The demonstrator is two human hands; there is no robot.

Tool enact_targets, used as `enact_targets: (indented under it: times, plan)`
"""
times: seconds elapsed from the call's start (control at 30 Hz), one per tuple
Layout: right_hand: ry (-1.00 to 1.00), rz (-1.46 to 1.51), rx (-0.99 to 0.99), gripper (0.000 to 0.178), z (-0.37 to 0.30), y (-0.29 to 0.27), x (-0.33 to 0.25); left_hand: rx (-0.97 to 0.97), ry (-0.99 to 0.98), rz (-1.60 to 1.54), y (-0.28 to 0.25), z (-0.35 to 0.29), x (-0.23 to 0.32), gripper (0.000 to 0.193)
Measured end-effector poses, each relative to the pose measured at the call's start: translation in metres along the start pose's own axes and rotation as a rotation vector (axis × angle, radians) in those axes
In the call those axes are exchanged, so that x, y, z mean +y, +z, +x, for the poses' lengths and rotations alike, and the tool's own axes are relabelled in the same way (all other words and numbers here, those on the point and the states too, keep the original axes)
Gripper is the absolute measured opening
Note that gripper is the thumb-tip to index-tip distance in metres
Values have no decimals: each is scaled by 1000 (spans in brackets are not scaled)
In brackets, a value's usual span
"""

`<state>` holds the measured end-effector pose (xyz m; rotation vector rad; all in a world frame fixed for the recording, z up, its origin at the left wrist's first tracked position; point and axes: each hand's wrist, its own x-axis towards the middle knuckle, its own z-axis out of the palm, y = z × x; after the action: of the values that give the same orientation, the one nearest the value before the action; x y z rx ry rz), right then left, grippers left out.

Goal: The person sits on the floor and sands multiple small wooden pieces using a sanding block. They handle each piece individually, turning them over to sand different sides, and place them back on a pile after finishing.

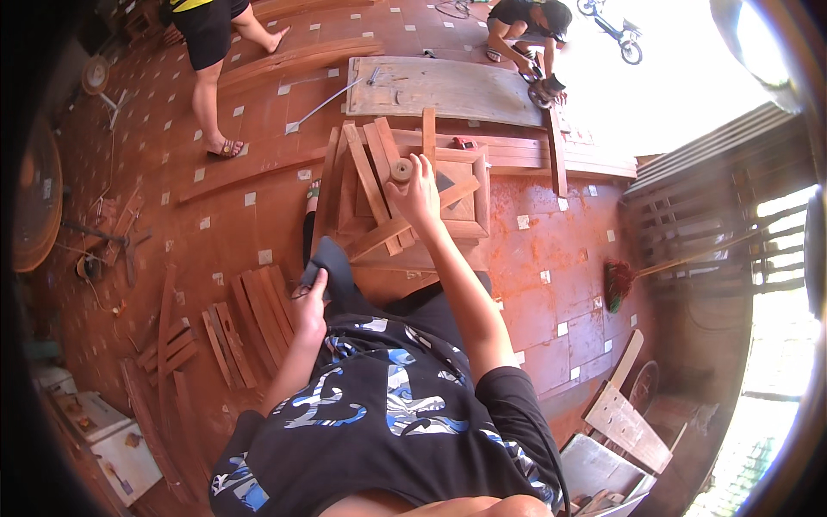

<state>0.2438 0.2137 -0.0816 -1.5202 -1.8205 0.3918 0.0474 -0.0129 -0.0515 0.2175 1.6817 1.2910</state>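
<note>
My left hand (310, 310) is closed on a dark grey sheet (329, 264), which looks stiff and bent, beside my lap. Ahead of me, my right hand (418, 196) reaches over a stack of wooden pieces. Its thumb and fingers are curled round a small tan roll (401, 170) with a hole in its middle. Under and beside that hand lie several narrow wooden strips (365, 177), one of them slanting across (389, 233). They rest on framed wooden panels (469, 227).
Beyond the stack, a crouching person (517, 30) works with a power tool (543, 90) at a grey board (439, 86). Another person's leg (207, 108) stands far left. Wood planks (263, 314) lie at left. A broom (618, 283) and slatted wooden frame (689, 194) are right.
</note>
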Motion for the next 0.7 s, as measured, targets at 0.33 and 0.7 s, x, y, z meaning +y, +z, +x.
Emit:
enact_targets:
  times: [0.33,0.7]
  plan:
    - [94,618,-458,63,-150,-88,-95,-306,826,497,54,-17,12,24]
    - [227,806,-518,42,-153,-68,-73,-448,956,572,53,-26,5,31]
